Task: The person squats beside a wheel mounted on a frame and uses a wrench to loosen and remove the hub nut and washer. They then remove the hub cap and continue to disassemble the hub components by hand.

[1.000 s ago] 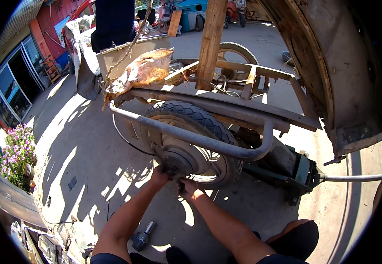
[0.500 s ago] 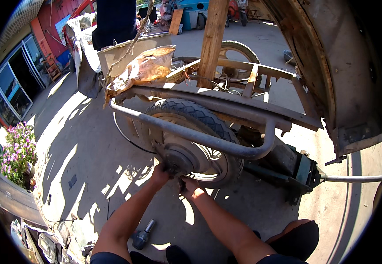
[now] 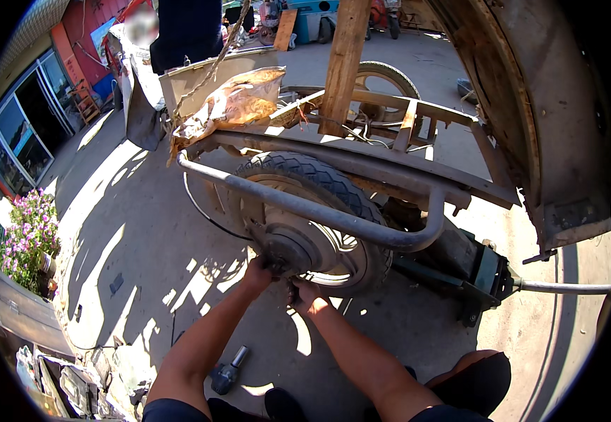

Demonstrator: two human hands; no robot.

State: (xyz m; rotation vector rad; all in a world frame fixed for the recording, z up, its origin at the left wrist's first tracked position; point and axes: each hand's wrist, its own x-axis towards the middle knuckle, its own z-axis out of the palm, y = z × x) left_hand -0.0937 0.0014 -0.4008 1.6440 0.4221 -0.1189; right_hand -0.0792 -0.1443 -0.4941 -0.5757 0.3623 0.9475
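A wheel (image 3: pixel 333 190) with a chunky black tyre and a pale hub (image 3: pixel 291 246) stands under a rusty vehicle frame (image 3: pixel 347 158). My left hand (image 3: pixel 257 276) is at the outer end of the hub, its fingers curled around something dark and mostly hidden. Just to its right and a little lower, my right hand (image 3: pixel 309 297) is closed on a small dark piece that I cannot identify. A bent grey tube (image 3: pixel 305 207) crosses in front of the wheel above both hands. A thin black cable (image 3: pixel 207 218) runs down to the hub's left side.
A green floor jack (image 3: pixel 474 281) with a long handle sits right of the wheel. A power tool (image 3: pixel 228 373) lies on the ground by my feet. A wooden post (image 3: pixel 344 67) rises from the frame; a raised rusty panel (image 3: pixel 565 126) hangs at right. Pink flowers (image 3: pixel 29 228) stand left.
The view has shifted slightly. Both hands stay at the hub in nearly the same pose, with little visible movement.
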